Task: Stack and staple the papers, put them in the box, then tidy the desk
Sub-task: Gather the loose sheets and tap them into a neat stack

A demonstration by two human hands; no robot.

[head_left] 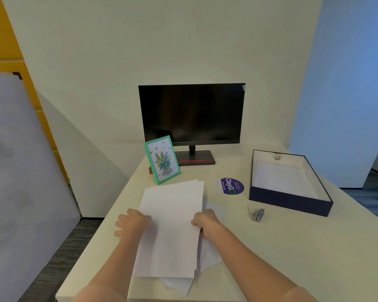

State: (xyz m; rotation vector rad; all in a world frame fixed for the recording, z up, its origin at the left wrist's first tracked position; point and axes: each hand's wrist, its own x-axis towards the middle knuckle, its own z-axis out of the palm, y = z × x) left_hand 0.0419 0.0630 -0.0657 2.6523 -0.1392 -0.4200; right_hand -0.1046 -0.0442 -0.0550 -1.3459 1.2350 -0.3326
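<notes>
Forearms reach over the near edge of the desk (271,247), where the right hand (205,221) pinches the uneven papers (170,225) and the left hand (132,223) presses their far side, its grip unclear, as stray sheets fanning out below could slide off or miss the stapler (256,213)

Monitor: you had a dark, blank monitor (191,113) standing against the pale wall (140,51), with a red strip along its base.
Picture frame: your green picture frame (162,159) with a flower print stood tilted, just left of that base.
Sticker: a round purple sticker (232,186) reading "ClayGo" lay flat, right of the frame.
Left side: you had a grey panel (20,171) before yellow cabinets (0,40).
</notes>
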